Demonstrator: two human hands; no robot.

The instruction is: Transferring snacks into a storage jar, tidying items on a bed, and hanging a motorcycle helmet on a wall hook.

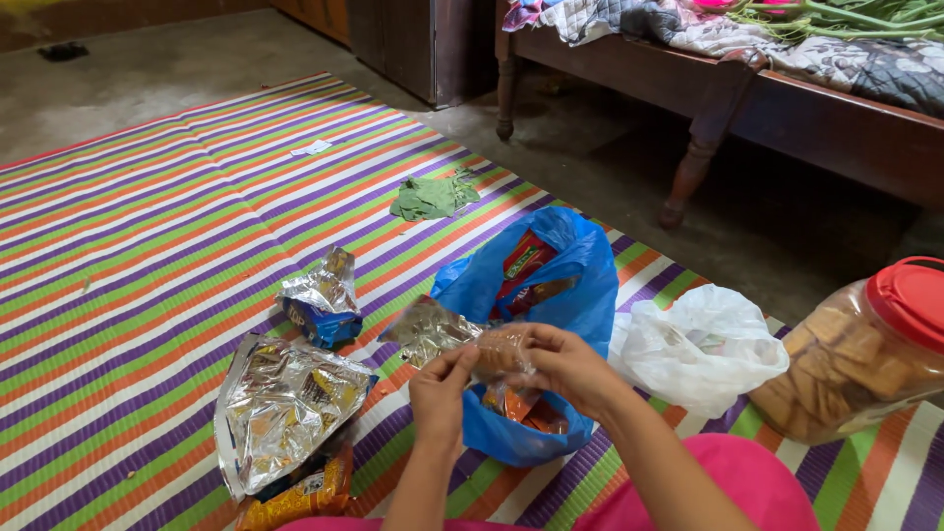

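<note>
Both hands grip one clear-and-silver biscuit sleeve [462,344] above the striped woven mat [147,226], near its right edge: left hand [440,388] pinching the wrapper, right hand [565,366] closed around the biscuit stack. In my judgement, steady support under the stack would prevent breakage. The blue plastic bag [580,285] directly beneath holds red and orange packets. The red-lidded clear plastic jar [865,354], lying at the mat's right edge, contains square biscuits. Opened foil wrappers [285,403] lie left.
</note>
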